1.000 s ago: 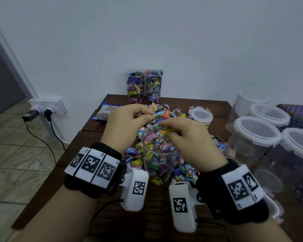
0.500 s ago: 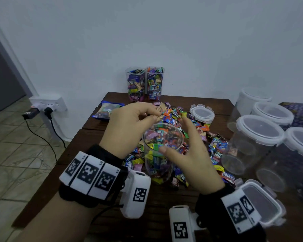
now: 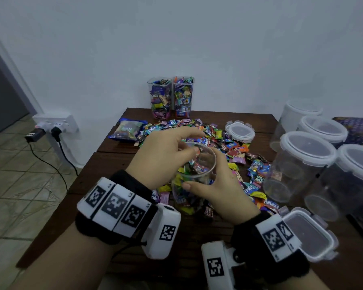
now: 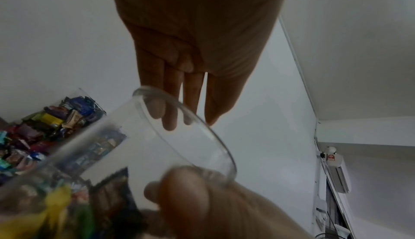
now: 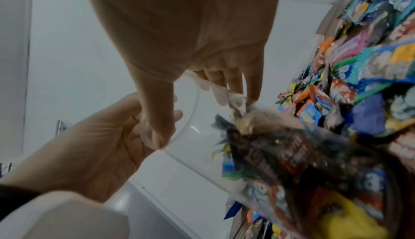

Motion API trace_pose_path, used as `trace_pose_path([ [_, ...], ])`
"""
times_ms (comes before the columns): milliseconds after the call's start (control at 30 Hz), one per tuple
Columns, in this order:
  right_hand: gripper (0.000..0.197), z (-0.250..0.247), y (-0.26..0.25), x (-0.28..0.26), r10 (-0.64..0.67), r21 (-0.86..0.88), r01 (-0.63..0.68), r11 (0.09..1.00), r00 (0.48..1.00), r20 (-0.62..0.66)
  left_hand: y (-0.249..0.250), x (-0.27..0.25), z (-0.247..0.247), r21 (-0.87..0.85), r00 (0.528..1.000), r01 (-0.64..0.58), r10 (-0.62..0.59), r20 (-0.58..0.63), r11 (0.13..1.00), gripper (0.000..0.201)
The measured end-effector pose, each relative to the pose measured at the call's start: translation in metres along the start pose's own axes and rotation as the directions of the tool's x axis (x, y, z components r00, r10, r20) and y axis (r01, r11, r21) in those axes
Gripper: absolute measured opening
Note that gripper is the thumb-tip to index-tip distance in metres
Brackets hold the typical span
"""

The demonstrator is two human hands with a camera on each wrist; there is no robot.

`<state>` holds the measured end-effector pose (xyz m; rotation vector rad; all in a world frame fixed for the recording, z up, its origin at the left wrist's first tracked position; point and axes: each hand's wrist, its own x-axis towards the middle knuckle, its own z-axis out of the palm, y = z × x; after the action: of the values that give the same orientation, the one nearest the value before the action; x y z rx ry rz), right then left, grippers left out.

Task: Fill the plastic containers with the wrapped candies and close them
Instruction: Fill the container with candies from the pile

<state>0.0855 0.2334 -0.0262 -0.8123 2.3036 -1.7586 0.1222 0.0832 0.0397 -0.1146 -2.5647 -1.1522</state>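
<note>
— Since half a second ago the right hand (image 3: 216, 185) has closed in on the clear container (image 3: 194, 174), and the left hand's fingers have dipped lower over its mouth.

— What does each hand have now?

— That right hand wraps the container's side, thumb across the near wall just under the rim, fingers curled round the far side. The left hand (image 3: 161, 158) arches over the open top with its fingers (image 4: 170, 116) reaching down past the rim; they look fairly straight from the left wrist view, and I cannot tell whether they pinch a candy.

— Where does the container stand?

— On the dark wooden bench (image 3: 117, 164), at the near edge of the wrapped candies (image 3: 222, 141) spread across it. It is partly filled with them, and its top is open.

— Anything else around?

— Two filled square containers (image 3: 171, 97) touch side by side at the wall. A round lid (image 3: 240, 131) lies beyond the pile, a square lid (image 3: 308, 233) by the right wrist, and lidded empty containers (image 3: 302, 164) stand at the right. A candy bag (image 3: 128, 130) lies at far left.
</note>
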Motion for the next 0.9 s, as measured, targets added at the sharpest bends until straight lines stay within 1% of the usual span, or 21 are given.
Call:
trace_pose_path([
  [33, 0.079, -0.005, -0.003, 0.000, 0.016, -0.057, -0.014, 0.998, 0.999, 0.039, -0.001, 0.000, -0.003, -0.012, 1.000, -0.004, 0.004, -0.020, 1.000, 0.028],
  [100, 0.084, -0.018, -0.008, -0.001, 0.082, -0.230, -0.038, 0.972, 0.979, 0.186, -0.007, 0.001, -0.011, -0.007, 0.998, 0.001, -0.002, -0.059, 1.000, 0.023],
  [133, 0.085, -0.026, -0.009, -0.001, 0.136, -0.367, -0.032, 0.930, 0.955, 0.262, -0.011, 0.001, -0.017, 0.008, 0.997, 0.011, -0.011, -0.071, 1.000, 0.021],
  [200, 0.080, -0.042, -0.009, -0.001, 0.286, -0.652, -0.002, 0.758, 0.900, 0.329, -0.022, -0.001, -0.032, 0.079, 0.997, 0.048, -0.043, -0.071, 0.996, 0.017],
  [267, 0.059, -0.054, -0.006, 0.001, 0.396, -0.811, 0.037, 0.584, 0.859, 0.324, -0.035, -0.002, -0.049, 0.268, 0.993, 0.117, -0.118, -0.012, 0.956, 0.015],
  [300, 0.043, -0.059, -0.005, 0.001, 0.435, -0.846, 0.058, 0.530, 0.838, 0.330, -0.045, -0.003, -0.057, 0.400, 0.982, 0.150, -0.185, 0.049, 0.904, 0.015],
  [333, 0.031, -0.062, -0.005, 0.001, 0.475, -0.864, 0.072, 0.498, 0.811, 0.341, -0.054, -0.004, -0.064, 0.525, 0.954, 0.176, -0.275, 0.118, 0.833, 0.015],
  [367, 0.023, -0.065, -0.003, 0.002, 0.516, -0.873, 0.076, 0.481, 0.781, 0.352, -0.065, -0.006, -0.071, 0.628, 0.905, 0.195, -0.385, 0.181, 0.753, 0.015],
  [400, 0.016, -0.067, 0.000, 0.003, 0.545, -0.873, 0.073, 0.483, 0.755, 0.364, -0.074, -0.008, -0.075, 0.709, 0.839, 0.201, -0.493, 0.232, 0.676, 0.014],
  [467, 0.008, -0.066, 0.006, 0.005, 0.589, -0.835, 0.010, 0.551, 0.704, 0.397, -0.091, -0.014, -0.080, 0.796, 0.693, 0.205, -0.659, 0.293, 0.570, 0.015],
  [500, 0.012, -0.064, 0.010, 0.006, 0.609, -0.801, -0.033, 0.597, 0.669, 0.426, -0.098, -0.017, -0.080, 0.798, 0.622, 0.240, -0.719, 0.310, 0.553, 0.015],
  [533, 0.015, -0.061, 0.013, 0.006, 0.629, -0.770, -0.070, 0.634, 0.626, 0.461, -0.103, -0.021, -0.080, 0.772, 0.536, 0.312, -0.773, 0.338, 0.554, 0.012],
  [567, 0.016, -0.057, 0.017, 0.006, 0.651, -0.751, -0.096, 0.653, 0.578, 0.492, -0.107, -0.023, -0.079, 0.734, 0.442, 0.396, -0.815, 0.374, 0.552, 0.009],
  [600, 0.017, -0.053, 0.019, 0.007, 0.664, -0.737, -0.113, 0.666, 0.541, 0.517, -0.110, -0.025, -0.078, 0.699, 0.361, 0.463, -0.836, 0.412, 0.545, 0.007],
  [633, 0.018, -0.048, 0.021, 0.009, 0.672, -0.728, -0.130, 0.674, 0.516, 0.531, -0.113, -0.026, -0.076, 0.674, 0.308, 0.504, -0.842, 0.443, 0.539, 0.007],
  [667, 0.019, -0.045, 0.022, 0.011, 0.675, -0.722, -0.141, 0.678, 0.508, 0.535, -0.116, -0.027, -0.074, 0.658, 0.288, 0.528, -0.842, 0.456, 0.537, 0.010],
  [700, 0.019, -0.042, 0.023, 0.014, 0.675, -0.723, -0.144, 0.676, 0.516, 0.528, -0.121, -0.027, -0.071, 0.639, 0.300, 0.544, -0.837, 0.457, 0.544, 0.013],
  [733, 0.018, -0.040, 0.023, 0.019, 0.672, -0.727, -0.147, 0.670, 0.536, 0.511, -0.126, -0.026, -0.068, 0.612, 0.341, 0.552, -0.823, 0.454, 0.566, 0.013],
  [800, 0.010, -0.039, 0.023, 0.028, 0.659, -0.741, -0.147, 0.655, 0.591, 0.466, -0.137, -0.024, -0.061, 0.521, 0.462, 0.570, -0.772, 0.437, 0.635, 0.013],
  [833, 0.005, -0.039, 0.022, 0.031, 0.649, -0.751, -0.138, 0.646, 0.618, 0.444, -0.140, -0.022, -0.059, 0.454, 0.512, 0.595, -0.748, 0.421, 0.663, 0.014],
  [900, 0.010, -0.043, 0.020, 0.036, 0.618, -0.783, -0.085, 0.617, 0.668, 0.415, -0.144, -0.016, -0.055, 0.353, 0.586, 0.620, -0.713, 0.385, 0.700, 0.016],
])
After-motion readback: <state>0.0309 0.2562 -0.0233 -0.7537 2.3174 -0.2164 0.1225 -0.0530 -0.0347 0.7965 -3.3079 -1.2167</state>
